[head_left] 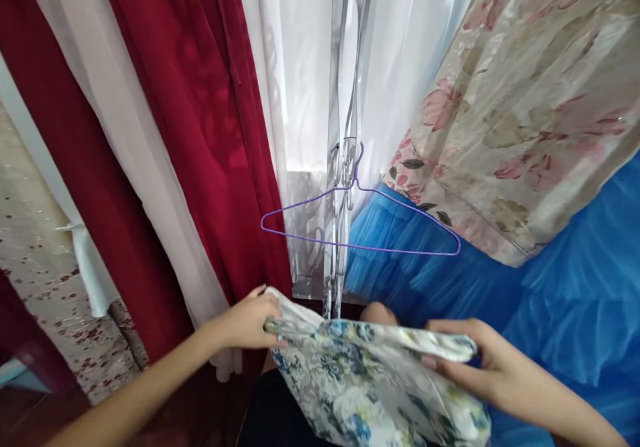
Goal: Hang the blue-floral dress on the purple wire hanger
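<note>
The fingers of the left hand (253, 320) are pinched on the left end of the top edge of a floral cloth (360, 380), where a pale corner shows past them. The right hand (473, 363) grasps the folded top edge near its right corner, thumb on the near side. The cloth, printed with blue, white and yellowish flowers, spans the gap between the 2 hands above dark clothing (270, 407), its lower part cut off by the view. A bare knee (379, 313) shows just past its top edge.

Farther out, a purple hanger (380, 249) hangs among silvery straps (342, 107). Its left corner is in front of red fabric (200, 113), its right corner in front of blue ruffled fabric (560, 313). White fabric (305, 87) hangs behind the straps, and a pink-flowered fabric (540, 100) overlaps the blue ruffles at upper right.
</note>
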Tool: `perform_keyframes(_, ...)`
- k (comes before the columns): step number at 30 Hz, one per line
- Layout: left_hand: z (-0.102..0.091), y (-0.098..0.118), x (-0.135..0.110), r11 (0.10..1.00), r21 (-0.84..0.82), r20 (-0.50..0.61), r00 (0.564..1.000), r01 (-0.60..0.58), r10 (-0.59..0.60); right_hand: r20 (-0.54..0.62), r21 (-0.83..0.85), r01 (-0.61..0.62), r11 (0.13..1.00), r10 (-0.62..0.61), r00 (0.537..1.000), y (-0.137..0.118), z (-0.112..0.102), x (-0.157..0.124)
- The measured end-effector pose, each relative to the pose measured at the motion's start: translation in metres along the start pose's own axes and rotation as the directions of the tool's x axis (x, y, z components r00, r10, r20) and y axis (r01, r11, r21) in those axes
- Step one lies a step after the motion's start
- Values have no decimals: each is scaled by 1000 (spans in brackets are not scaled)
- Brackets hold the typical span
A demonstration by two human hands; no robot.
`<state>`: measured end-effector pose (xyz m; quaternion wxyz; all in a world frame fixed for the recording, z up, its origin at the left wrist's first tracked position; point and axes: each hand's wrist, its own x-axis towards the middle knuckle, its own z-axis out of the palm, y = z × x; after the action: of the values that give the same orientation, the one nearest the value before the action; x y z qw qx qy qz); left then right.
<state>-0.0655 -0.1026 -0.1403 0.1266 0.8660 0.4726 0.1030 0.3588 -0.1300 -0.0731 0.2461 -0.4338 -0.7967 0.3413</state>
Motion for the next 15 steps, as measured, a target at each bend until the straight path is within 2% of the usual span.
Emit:
perform_keyframes(1, -16, -7, 0, 1000, -3, -40, 999, 22, -22, 54, -14, 40, 999, -39, 998, -2, -6, 15)
perform_keyframes(2, -31, -14, 1, 999, -15, -77, 996, 34, -35, 61, -24, 83, 996, -81, 995, -2, -11, 29)
perform_keyframes(5, -75, -29, 14, 997, -80, -155, 988, 6, -18, -54, -128, 169, 977, -177, 983, 4, -16, 71)
perform_keyframes(7, -101, -35, 23, 996, -93, -204, 979, -3, -16, -124, -239, 180, 954, -214, 969, 11, -13, 94)
perform_keyframes(9, -123, -37, 32, 998, -51, -298, 953, 30, -43, -174, -326, 168, 930, -234, 957, 13, -8, 112)
perform_keyframes(12, -145, -33, 41, 997, 27, -431, 901, 70, -52, -278, -359, 134, 924, -243, 929, 12, -3, 124)
perform_keyframes(15, -150, -26, 47, 998, 44, -424, 906, 46, -23, -380, -316, 95, 944, -218, 899, 14, -4, 128)
